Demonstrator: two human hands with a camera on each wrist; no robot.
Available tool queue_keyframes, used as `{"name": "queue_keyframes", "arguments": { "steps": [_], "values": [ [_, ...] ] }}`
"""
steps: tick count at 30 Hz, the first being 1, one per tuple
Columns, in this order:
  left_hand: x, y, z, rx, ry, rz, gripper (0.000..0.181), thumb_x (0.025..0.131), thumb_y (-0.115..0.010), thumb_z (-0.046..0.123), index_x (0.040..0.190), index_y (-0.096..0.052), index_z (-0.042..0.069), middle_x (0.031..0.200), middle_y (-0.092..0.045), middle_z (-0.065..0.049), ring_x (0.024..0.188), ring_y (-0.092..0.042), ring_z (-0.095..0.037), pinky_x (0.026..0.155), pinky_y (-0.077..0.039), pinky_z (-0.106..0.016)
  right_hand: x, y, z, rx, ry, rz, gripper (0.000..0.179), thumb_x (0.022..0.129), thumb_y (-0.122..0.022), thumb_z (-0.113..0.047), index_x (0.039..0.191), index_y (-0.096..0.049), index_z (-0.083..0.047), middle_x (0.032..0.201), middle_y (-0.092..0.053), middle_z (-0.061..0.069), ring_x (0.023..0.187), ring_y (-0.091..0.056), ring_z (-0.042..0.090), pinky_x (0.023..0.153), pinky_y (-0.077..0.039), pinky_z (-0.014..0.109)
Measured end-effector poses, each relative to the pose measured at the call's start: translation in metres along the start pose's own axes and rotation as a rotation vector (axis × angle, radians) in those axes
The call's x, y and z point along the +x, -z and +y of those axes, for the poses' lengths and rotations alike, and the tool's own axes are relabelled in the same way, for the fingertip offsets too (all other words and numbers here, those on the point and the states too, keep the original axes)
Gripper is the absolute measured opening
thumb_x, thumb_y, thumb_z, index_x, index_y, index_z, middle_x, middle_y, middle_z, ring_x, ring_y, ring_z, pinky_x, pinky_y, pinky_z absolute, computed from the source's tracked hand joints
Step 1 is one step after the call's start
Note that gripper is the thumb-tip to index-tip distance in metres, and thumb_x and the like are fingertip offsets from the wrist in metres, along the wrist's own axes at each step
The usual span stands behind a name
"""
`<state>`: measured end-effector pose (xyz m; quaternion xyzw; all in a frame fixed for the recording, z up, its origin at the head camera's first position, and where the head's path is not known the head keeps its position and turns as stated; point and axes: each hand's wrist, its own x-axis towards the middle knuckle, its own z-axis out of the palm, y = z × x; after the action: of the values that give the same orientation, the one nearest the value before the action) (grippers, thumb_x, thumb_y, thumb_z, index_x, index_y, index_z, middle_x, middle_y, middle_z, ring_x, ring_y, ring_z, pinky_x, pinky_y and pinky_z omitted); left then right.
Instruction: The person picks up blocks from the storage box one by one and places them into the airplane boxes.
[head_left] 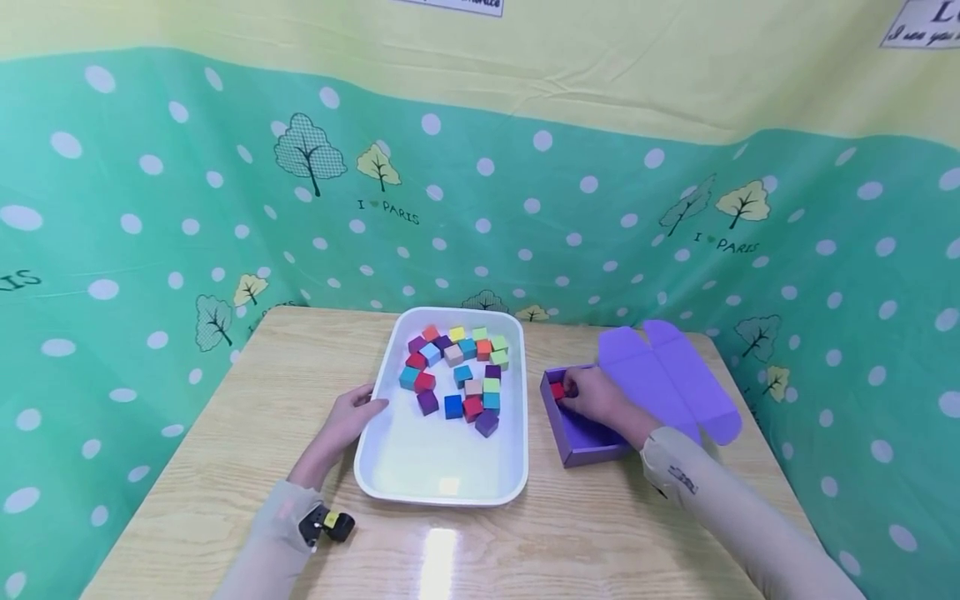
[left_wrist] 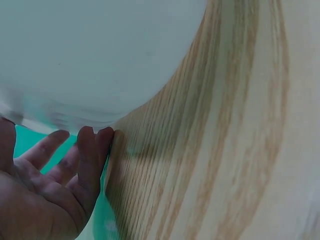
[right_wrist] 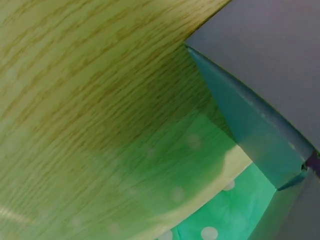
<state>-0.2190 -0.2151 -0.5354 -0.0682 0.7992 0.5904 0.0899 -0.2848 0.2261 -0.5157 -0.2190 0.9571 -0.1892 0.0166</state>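
In the head view a white tray (head_left: 427,467) holds several coloured cubes (head_left: 453,407), mostly in its far half. My left hand (head_left: 348,421) holds the tray's left side, thumb over the rim and fingers along the outer wall. The left wrist view shows the left hand (left_wrist: 55,185) from the palm side, fingertips at the tray wall (left_wrist: 100,65). To the tray's right, my right hand (head_left: 596,396) reaches into an open purple box (head_left: 585,454) and pinches a red cube (head_left: 557,391) at the box's far left corner. The right wrist view shows box cardboard (right_wrist: 270,65) but no hand.
The box's purple lid (head_left: 678,375) lies folded back to the right, behind the right forearm. Both things stand on a wooden table (head_left: 225,433). A green dotted curtain (head_left: 480,208) hangs behind the table and along its sides.
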Motion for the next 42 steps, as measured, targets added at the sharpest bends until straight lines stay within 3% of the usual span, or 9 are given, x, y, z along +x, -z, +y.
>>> {"name": "queue_keyframes", "arguments": {
  "steps": [4,8,13,20,28,33,42],
  "values": [
    [0.001,0.0,0.0,0.001,-0.004,-0.002,0.057,0.096,-0.057,0.024,0.146,-0.04,0.002,0.133,-0.053,-0.027,0.111,-0.06,-0.036,0.084,-0.056,-0.038,0.0,0.0,0.001,-0.057,0.018,-0.014,0.026,0.079,-0.079,-0.022,0.064,-0.058,-0.018,0.057,-0.052,-0.01,0.053,-0.049,0.008,0.05,-0.044,0.025],
    [0.001,0.0,-0.001,-0.001,-0.014,-0.002,0.057,0.096,-0.057,0.024,0.146,-0.04,0.001,0.132,-0.053,-0.028,0.11,-0.06,-0.036,0.084,-0.056,-0.038,0.0,-0.001,0.002,-0.083,0.025,-0.028,0.03,0.082,-0.076,-0.025,0.061,-0.056,-0.019,0.053,-0.049,-0.01,0.048,-0.045,0.007,0.046,-0.04,0.024],
    [-0.001,-0.002,-0.003,-0.002,0.002,-0.003,0.058,0.096,-0.057,0.023,0.146,-0.039,0.0,0.133,-0.053,-0.028,0.11,-0.06,-0.036,0.085,-0.056,-0.038,-0.005,-0.003,0.003,-0.072,0.01,-0.036,0.03,0.085,-0.073,-0.023,0.062,-0.054,-0.018,0.053,-0.048,-0.008,0.047,-0.045,0.008,0.045,-0.039,0.025],
    [0.001,-0.005,-0.004,-0.01,0.008,0.008,0.058,0.095,-0.059,0.026,0.144,-0.041,0.0,0.129,-0.056,-0.026,0.108,-0.061,-0.034,0.085,-0.056,-0.037,-0.01,-0.004,0.005,-0.093,0.0,0.027,0.029,0.083,-0.075,-0.022,0.062,-0.055,-0.018,0.054,-0.049,-0.009,0.049,-0.045,0.009,0.046,-0.04,0.025],
    [0.0,0.0,-0.001,-0.008,0.007,0.007,0.058,0.096,-0.057,0.024,0.145,-0.039,0.0,0.131,-0.054,-0.027,0.11,-0.06,-0.035,0.085,-0.056,-0.038,-0.012,0.0,-0.003,-0.034,-0.09,0.036,0.028,0.082,-0.075,-0.021,0.061,-0.057,-0.017,0.054,-0.051,-0.009,0.05,-0.048,0.009,0.048,-0.043,0.025],
    [0.001,0.001,0.001,-0.009,0.0,0.011,0.058,0.096,-0.057,0.026,0.145,-0.04,0.0,0.13,-0.055,-0.026,0.109,-0.061,-0.034,0.085,-0.056,-0.037,-0.015,0.012,-0.012,0.001,-0.102,0.055,0.025,0.081,-0.075,-0.017,0.061,-0.059,-0.015,0.055,-0.053,-0.008,0.051,-0.05,0.009,0.05,-0.045,0.026],
    [0.0,-0.001,-0.007,-0.031,0.002,0.019,0.058,0.095,-0.06,0.025,0.143,-0.042,-0.002,0.127,-0.056,-0.028,0.105,-0.063,-0.033,0.082,-0.057,-0.037,-0.027,0.061,-0.049,0.142,-0.14,0.128,0.013,0.085,-0.071,-0.017,0.075,-0.068,-0.009,0.068,-0.06,-0.003,0.058,-0.051,0.013,0.052,-0.046,0.027]
  ]
}}
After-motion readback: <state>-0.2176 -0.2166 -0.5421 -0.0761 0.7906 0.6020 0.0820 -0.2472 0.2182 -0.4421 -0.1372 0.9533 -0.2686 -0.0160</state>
